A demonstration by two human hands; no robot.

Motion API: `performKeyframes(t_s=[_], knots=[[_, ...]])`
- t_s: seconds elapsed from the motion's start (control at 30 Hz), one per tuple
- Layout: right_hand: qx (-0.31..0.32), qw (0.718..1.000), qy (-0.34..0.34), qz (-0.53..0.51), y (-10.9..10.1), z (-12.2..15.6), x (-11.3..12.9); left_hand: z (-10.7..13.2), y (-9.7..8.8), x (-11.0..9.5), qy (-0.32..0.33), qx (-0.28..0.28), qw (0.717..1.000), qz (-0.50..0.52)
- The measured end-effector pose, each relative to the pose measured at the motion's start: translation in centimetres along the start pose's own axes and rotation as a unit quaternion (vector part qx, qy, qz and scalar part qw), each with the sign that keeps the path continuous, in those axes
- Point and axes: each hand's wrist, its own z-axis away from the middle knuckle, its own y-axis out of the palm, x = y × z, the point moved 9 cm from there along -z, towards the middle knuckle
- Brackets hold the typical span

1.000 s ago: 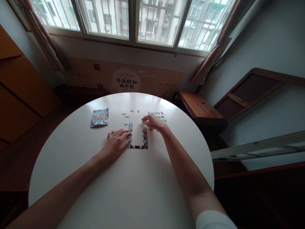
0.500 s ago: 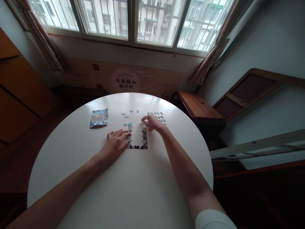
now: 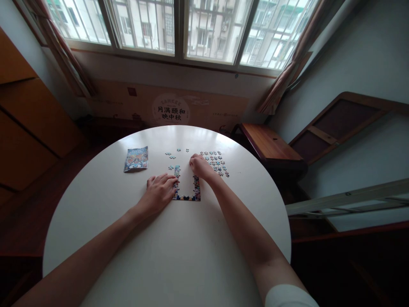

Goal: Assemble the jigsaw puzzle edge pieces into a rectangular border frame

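A partly joined jigsaw puzzle (image 3: 188, 198) lies on the white round table, its bottom row and two side strips forming a U. My left hand (image 3: 159, 189) rests flat with fingers stretched out, fingertips on the left strip. At the upper end of the right strip is my right hand (image 3: 200, 165), its fingers bent and pressed together. Whatever they pinch is hidden from view. Loose puzzle pieces (image 3: 218, 163) lie in rows just right of that hand. Several more loose pieces (image 3: 172, 157) are scattered beyond the left strip.
A crumpled printed sheet or packet (image 3: 136, 159) with a cartoon picture lies on the table's left part. The round table (image 3: 153, 256) has its far edge near a windowed wall. A wooden bench (image 3: 266, 140) stands to the right, orange cabinets (image 3: 28, 115) to the left.
My right hand has drawn slightly nearer and turned its fingers downward, closing them more. More loose pieces now show beside it. My left hand keeps its place on the puzzle; the view shifted slightly.
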Motion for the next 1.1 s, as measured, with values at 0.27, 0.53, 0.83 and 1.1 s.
performKeyframes(t_s=[0.27,0.53,0.83,1.1], knots=[[-0.011,0.998,0.06,-0.009,0.5,-3.1,-1.5,0.0,0.1,0.1,0.0,-0.002,1.0,0.001],[0.012,0.99,0.141,-0.002,0.7,-4.5,-2.1,-0.1,0.1,0.1,0.0,-0.003,1.0,0.001],[-0.008,0.992,0.127,0.019,-0.4,-2.1,-1.9,-0.1,0.2,0.0,0.007,-0.002,1.0,0.002],[-0.049,0.995,0.089,-0.003,-0.5,-1.0,-1.2,0.0,0.0,-0.1,0.004,0.0,1.0,0.006]])
